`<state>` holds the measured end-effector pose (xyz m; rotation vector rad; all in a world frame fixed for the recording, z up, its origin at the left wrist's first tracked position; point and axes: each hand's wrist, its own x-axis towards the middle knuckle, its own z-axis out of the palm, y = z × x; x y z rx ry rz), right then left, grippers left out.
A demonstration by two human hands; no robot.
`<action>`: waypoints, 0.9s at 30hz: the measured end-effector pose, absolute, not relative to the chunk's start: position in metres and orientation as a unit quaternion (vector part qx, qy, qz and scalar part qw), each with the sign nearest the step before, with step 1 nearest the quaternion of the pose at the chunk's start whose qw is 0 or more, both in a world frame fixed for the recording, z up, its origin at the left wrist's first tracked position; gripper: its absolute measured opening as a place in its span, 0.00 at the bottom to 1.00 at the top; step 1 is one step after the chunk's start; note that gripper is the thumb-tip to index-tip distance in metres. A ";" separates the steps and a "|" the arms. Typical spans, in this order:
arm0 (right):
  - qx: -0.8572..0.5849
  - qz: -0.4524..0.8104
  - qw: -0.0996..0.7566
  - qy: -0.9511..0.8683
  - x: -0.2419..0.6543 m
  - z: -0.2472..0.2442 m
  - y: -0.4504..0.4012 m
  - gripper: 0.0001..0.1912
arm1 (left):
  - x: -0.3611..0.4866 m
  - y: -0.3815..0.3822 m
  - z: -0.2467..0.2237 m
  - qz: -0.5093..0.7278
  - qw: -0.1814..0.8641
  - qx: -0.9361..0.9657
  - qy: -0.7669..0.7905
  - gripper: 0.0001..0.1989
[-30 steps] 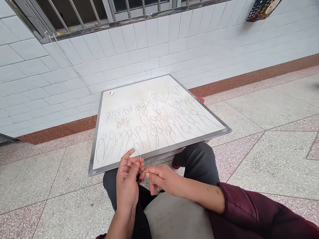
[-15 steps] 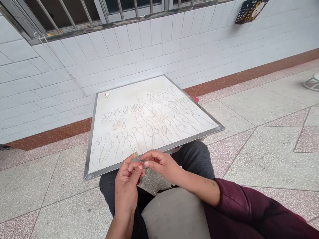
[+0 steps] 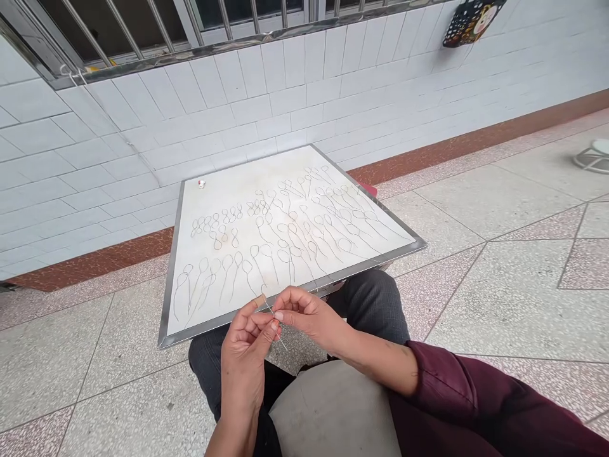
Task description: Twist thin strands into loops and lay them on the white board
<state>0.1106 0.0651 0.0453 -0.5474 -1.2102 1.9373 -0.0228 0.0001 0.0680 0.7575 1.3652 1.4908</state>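
Observation:
Above my lap, at the table's near edge, both hands pinch one thin wire (image 3: 281, 341). My left hand (image 3: 248, 336) has thumb and index finger closed on it, and a tan band wraps one of its fingertips. Close against it, my right hand (image 3: 304, 314) grips the same wire between thumb and fingers. One end of the wire slants down below the fingers; the upper part rises past the bandaged fingertip. Just beyond, many looped wires with long tails (image 3: 254, 251) lie in rows on the white tabletop (image 3: 228, 181). Several small figure-eight wires (image 3: 217, 240) lie to the left.
A small white and red object (image 3: 202, 184) sits at the table's far left corner. Behind the table runs a white tiled wall (image 3: 228, 108) with a barred window (image 3: 157, 25). A black basket (image 3: 473, 24) hangs at upper right; a round stool (image 3: 594, 155) stands at far right.
The wire's lower tail now shows shorter below my fingers. My hands stay pinched together, shifted only slightly. The view has moved a little.

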 end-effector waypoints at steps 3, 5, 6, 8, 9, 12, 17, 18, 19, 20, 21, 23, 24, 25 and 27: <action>-0.227 0.759 0.373 -0.482 0.111 0.044 0.065 0.17 | -0.024 -0.001 0.069 0.603 0.462 0.322 0.565 0.23; -0.236 0.749 0.362 -0.503 0.114 0.044 0.067 0.17 | -0.024 -0.002 0.070 0.597 0.454 0.340 0.568 0.23; -0.245 0.736 0.357 -0.519 0.116 0.045 0.068 0.16 | -0.024 -0.003 0.070 0.592 0.449 0.351 0.569 0.23; -0.268 0.695 0.354 -0.565 0.122 0.048 0.073 0.14 | -0.024 -0.004 0.071 0.584 0.433 0.374 0.576 0.23; -0.280 0.663 0.359 -0.595 0.126 0.050 0.076 0.14 | -0.024 -0.004 0.071 0.579 0.423 0.385 0.580 0.23; -0.286 0.485 0.398 -0.724 0.134 0.060 0.087 0.13 | -0.025 -0.005 0.069 0.558 0.393 0.422 0.597 0.24; -0.173 0.169 0.352 -0.904 0.141 0.082 0.104 0.07 | -0.026 -0.007 0.068 0.498 0.362 0.470 0.633 0.25; -0.147 0.139 0.332 -0.921 0.141 0.087 0.107 0.07 | -0.027 -0.007 0.068 0.490 0.360 0.474 0.637 0.25; -0.124 0.115 0.314 -0.934 0.141 0.091 0.109 0.07 | -0.027 -0.007 0.069 0.486 0.361 0.476 0.639 0.24; -0.107 0.093 0.297 -0.944 0.140 0.094 0.110 0.07 | -0.027 -0.007 0.070 0.485 0.362 0.475 0.639 0.25; -0.094 0.074 0.283 -0.952 0.140 0.097 0.112 0.08 | -0.027 -0.007 0.070 0.489 0.364 0.469 0.639 0.27; -0.074 0.045 0.264 -0.961 0.139 0.102 0.114 0.09 | -0.027 -0.007 0.071 0.510 0.372 0.447 0.634 0.33; -0.064 0.036 0.258 -0.963 0.138 0.103 0.115 0.09 | -0.027 -0.007 0.072 0.522 0.379 0.434 0.629 0.36; -0.057 0.032 0.252 -0.966 0.138 0.105 0.116 0.10 | -0.026 -0.008 0.072 0.532 0.387 0.421 0.624 0.39; -0.044 0.033 0.244 -0.968 0.139 0.106 0.116 0.11 | -0.026 -0.008 0.073 0.546 0.403 0.400 0.616 0.42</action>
